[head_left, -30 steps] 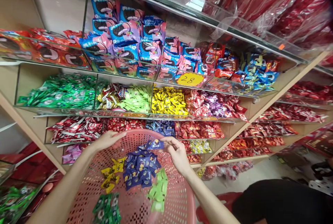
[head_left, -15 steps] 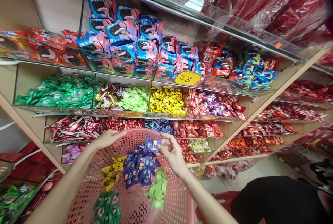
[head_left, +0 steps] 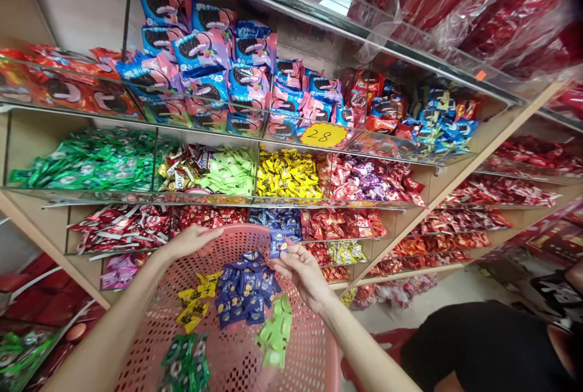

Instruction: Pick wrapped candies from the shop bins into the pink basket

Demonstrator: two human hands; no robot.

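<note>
Glassy candy shelves [head_left: 204, 200], perforated plastic basket [head_left: 312, 343], left fingers [head_left: 211, 235] holding its rim [head_left: 246, 229]; right fingers [head_left: 295, 257] pinching flat purple packet [head_left: 276, 243]

1. A pale wood rack [head_left: 43, 234] fills most of the view, its tiers looking slanted and narrower toward the bottom.
2. Clear panels front the upper tiers, and upright dividers [head_left: 126, 22] split them into bays.
3. A yellow tag [head_left: 324, 135], handwritten "28", sits on one front panel.
4. White backing [head_left: 86, 3] shows at upper left, beside a brown panel [head_left: 13, 16].
5. More wood shelving [head_left: 401, 275] stands just beside, to the right.
6. Pale floor [head_left: 385, 315] shows at lower right.
7. Bright light glints off the clear edges; two white rectangles [head_left: 337, 1] on top are labels or reflections, unclear which.
</note>
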